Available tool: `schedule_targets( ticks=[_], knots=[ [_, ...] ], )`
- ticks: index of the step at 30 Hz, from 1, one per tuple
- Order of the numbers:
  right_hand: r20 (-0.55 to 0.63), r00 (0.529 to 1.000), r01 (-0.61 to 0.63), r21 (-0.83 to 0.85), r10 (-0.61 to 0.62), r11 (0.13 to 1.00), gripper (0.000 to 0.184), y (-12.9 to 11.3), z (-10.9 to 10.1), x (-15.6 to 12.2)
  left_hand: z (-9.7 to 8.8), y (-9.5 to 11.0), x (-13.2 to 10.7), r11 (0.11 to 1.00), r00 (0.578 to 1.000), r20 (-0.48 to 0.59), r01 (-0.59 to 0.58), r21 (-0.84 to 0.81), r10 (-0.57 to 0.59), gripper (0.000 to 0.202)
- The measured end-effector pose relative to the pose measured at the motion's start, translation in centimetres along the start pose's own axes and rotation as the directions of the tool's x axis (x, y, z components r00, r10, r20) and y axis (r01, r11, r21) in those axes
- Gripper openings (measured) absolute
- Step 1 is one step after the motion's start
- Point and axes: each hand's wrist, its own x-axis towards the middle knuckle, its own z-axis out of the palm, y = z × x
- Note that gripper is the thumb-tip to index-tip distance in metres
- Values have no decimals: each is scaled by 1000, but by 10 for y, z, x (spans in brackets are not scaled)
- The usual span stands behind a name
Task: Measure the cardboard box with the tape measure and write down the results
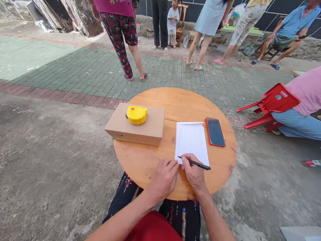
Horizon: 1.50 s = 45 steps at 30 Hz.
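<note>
A white sheet of paper (pixel 192 140) lies on a round wooden table (pixel 150 160). My right hand (pixel 193 174) is closed round a black pen (pixel 194 163), whose tip rests at the paper's lower left corner. My left hand (pixel 164 179) lies beside it on the table, fingers loosely curled, touching the paper's lower left edge and holding nothing. A cardboard box (pixel 136 125) sits at the table's left with a yellow tape measure (pixel 136 114) on top. A phone in a red case (pixel 215 131) lies face up to the right of the paper.
Several people stand or sit on the paved ground at the back. A person in a pink top (pixel 304 100) sits at the right by a red plastic chair (pixel 269 105). Rough concrete surrounds the table.
</note>
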Motion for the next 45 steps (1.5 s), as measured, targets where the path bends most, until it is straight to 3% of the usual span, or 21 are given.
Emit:
schedule_targets(
  ticks=[13,45],
  knots=[
    [-53,993,94,-124,-101,988,19,4,7,0,0,0,0,999,999,-23,25,-24,-26,29],
    [-35,992,115,-169,-123,979,19,0,7,0,2,-3,0,997,998,-30,45,-68,-47,30]
  ],
)
